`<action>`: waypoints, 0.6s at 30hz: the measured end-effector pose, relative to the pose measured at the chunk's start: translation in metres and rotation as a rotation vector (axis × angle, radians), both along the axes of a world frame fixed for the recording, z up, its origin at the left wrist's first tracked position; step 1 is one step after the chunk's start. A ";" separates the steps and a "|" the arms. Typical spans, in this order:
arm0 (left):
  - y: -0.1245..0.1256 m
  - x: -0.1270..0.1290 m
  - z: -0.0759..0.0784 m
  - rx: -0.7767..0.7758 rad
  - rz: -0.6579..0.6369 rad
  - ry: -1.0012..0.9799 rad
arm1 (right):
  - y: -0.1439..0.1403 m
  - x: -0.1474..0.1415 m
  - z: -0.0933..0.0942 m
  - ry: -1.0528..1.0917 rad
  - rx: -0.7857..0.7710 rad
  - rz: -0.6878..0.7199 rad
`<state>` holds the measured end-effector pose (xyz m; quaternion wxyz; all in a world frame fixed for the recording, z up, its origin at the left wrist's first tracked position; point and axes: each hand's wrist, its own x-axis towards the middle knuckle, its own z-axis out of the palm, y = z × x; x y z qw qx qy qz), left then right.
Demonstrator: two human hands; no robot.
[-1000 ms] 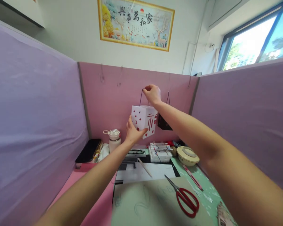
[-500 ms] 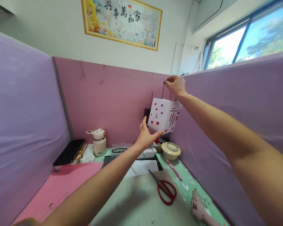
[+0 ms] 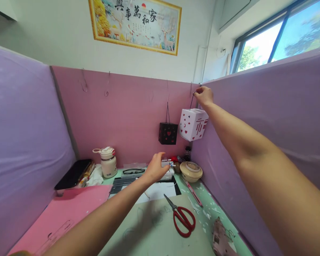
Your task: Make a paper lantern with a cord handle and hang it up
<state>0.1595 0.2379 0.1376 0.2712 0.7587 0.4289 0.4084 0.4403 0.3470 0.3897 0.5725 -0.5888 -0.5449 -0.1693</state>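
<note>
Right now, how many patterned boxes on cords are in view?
2: the white box, hanging from the right hand, and the black box, hanging in front of the pink panel, to the white one's left.

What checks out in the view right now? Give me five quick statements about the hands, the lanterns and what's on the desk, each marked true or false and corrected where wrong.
1. The right hand holds the white lantern by its black cord. True.
2. The left hand grips the scissors. False: the left hand is open, and the scissors lie on the beige sheet.
3. The black lantern stands on the desk. False: the black lantern hangs in front of the pink partition.
4. The pink utility knife lies on the green desktop. True.
5. The cream bottle is right of the round lidded container. False: the cream bottle stands to the left of the round lidded container.
</note>
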 end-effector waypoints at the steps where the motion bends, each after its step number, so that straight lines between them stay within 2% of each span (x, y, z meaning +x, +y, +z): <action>1: 0.005 0.007 0.004 0.008 0.000 0.002 | 0.005 0.002 -0.001 0.008 0.003 0.014; 5: 0.020 0.042 0.016 0.003 -0.026 0.000 | 0.023 0.011 -0.005 0.042 0.028 0.065; 11: 0.031 0.089 0.025 -0.118 -0.068 -0.013 | 0.045 0.024 -0.006 0.078 0.052 0.172; 14: 0.038 0.099 0.028 -0.162 -0.065 -0.012 | 0.053 0.030 -0.007 0.113 0.030 0.244; 18: 0.045 0.097 0.030 -0.213 -0.033 -0.004 | 0.059 0.036 -0.007 0.137 0.032 0.206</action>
